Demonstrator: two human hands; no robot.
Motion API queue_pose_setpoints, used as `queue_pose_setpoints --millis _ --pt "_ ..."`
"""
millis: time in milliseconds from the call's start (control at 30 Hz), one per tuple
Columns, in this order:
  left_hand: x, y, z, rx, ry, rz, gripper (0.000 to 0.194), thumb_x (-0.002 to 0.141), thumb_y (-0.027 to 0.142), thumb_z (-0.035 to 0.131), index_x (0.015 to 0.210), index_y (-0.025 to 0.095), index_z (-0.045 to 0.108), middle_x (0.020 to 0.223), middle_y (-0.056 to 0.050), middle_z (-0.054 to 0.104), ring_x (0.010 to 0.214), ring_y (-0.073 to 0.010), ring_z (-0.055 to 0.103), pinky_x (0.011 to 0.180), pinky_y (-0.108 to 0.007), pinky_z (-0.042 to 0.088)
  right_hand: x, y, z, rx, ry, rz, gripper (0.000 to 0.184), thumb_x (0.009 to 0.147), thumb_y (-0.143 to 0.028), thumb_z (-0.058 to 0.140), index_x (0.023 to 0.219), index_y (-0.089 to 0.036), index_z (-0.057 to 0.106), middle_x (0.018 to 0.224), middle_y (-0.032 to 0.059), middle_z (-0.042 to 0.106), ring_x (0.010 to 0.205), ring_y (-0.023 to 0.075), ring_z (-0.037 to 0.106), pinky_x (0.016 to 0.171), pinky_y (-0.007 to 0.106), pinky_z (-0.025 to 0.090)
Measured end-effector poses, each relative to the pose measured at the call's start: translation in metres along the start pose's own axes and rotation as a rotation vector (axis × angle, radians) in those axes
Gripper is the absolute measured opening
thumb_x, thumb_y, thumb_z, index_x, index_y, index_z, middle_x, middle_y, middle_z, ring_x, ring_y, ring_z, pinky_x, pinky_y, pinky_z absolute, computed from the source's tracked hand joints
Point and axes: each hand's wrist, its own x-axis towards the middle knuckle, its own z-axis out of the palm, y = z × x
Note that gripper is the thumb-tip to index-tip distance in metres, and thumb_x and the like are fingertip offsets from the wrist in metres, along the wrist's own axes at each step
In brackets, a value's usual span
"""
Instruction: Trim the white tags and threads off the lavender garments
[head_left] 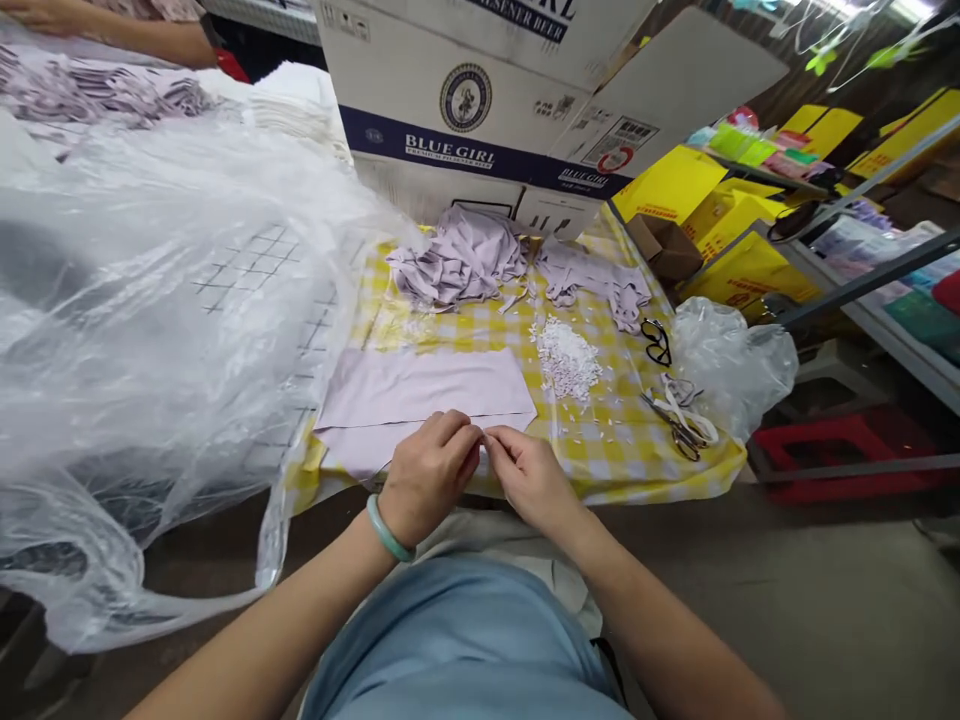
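Note:
My left hand (pixel 431 470), with a green bangle at the wrist, is closed in a pinch over the near edge of a folded pale lilac cloth (pixel 427 385). Fingertip to fingertip with it, my right hand (pixel 529 475) is pinched too. Whatever lies between the fingertips is too small or hidden to make out. The cloth is spread flat on a yellow checked tablecloth (pixel 622 465). To its right is a heap of small white pieces (pixel 568 360).
Crumpled lilac cloths (pixel 461 258) lie behind, before large white cartons (pixel 480 130). Scissors (pixel 679 430), black-handled snips (pixel 656 342) and a clear plastic bag (pixel 731 360) are at right. Plastic sheeting (pixel 150 300) covers the left side. Another person's arm (pixel 142 40) shows at top left.

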Motion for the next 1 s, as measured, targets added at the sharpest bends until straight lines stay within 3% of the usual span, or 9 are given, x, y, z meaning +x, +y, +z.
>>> queue_pose_setpoints --millis 67,200,333,433,533,667,1000 --pt "-0.005 0.001 -0.001 0.015 -0.047 -0.044 0.013 0.089 0.013 0.048 0.083 0.017 0.059 0.081 -0.007 0.061 0.075 -0.0191 0.057 0.066 -0.032 0.048 -0.006 0.004 0.005 -0.032 -0.012 0.009 0.031 0.096 -0.034 0.043 0.082 -0.018 0.065 0.071 0.0002 0.061 0.064 0.0131 0.050 0.061 0.024 0.035" --pt "-0.004 -0.002 -0.009 -0.300 -0.135 -0.247 0.010 0.083 0.012 0.052 0.075 0.018 0.053 0.072 -0.001 0.056 0.064 -0.0133 0.052 0.059 -0.026 0.043 -0.018 0.010 0.009 0.015 -0.015 0.083 0.028 0.095 -0.040 0.048 0.102 -0.020 0.065 0.076 0.0008 0.067 0.064 0.0138 0.055 0.060 0.025 0.039" --pt "0.012 -0.013 -0.010 -0.459 -0.254 -0.219 0.009 0.083 0.013 0.053 0.076 0.018 0.056 0.071 0.000 0.058 0.065 -0.0122 0.053 0.059 -0.024 0.043 -0.011 0.016 0.002 0.066 0.020 0.063 0.026 0.092 -0.040 0.053 0.101 -0.022 0.069 0.091 0.0026 0.072 0.080 0.0165 0.063 0.072 0.026 0.044" --pt "0.026 -0.030 0.003 -0.327 -0.236 -0.163 0.009 0.083 0.012 0.053 0.082 0.017 0.060 0.082 -0.004 0.063 0.077 -0.0157 0.058 0.070 -0.028 0.049 0.010 0.024 -0.005 0.140 0.081 0.156 0.025 0.086 -0.042 0.058 0.085 -0.019 0.069 0.075 0.0020 0.068 0.068 0.0147 0.060 0.061 0.025 0.044" --pt "0.033 -0.046 0.022 -0.132 -0.270 -0.105 0.016 0.077 0.007 0.054 0.087 0.016 0.063 0.092 -0.008 0.066 0.086 -0.0205 0.059 0.080 -0.035 0.051 0.031 0.032 -0.008 0.341 0.051 0.397 0.025 0.077 -0.042 0.064 0.076 -0.017 0.065 0.052 -0.0040 0.055 0.042 0.0079 0.043 0.041 0.020 0.032" --pt "0.034 -0.056 0.038 -0.093 -0.286 -0.077 0.015 0.078 0.007 0.054 0.086 0.014 0.066 0.093 -0.011 0.066 0.087 -0.0231 0.059 0.083 -0.038 0.050 0.042 0.033 -0.005 0.460 0.008 0.526 0.023 0.073 -0.038 0.065 0.073 -0.016 0.064 0.049 -0.0051 0.055 0.035 0.0041 0.036 0.033 0.017 0.025" --pt "0.037 -0.059 0.032 -0.132 -0.222 -0.111 0.016 0.081 0.003 0.053 0.085 0.011 0.065 0.093 -0.011 0.067 0.086 -0.0186 0.059 0.082 -0.030 0.050 0.045 0.019 0.004 0.538 -0.043 0.630 0.012 0.076 -0.026 0.058 0.073 -0.015 0.062 0.046 -0.0070 0.053 0.032 0.0022 0.035 0.029 0.013 0.021"
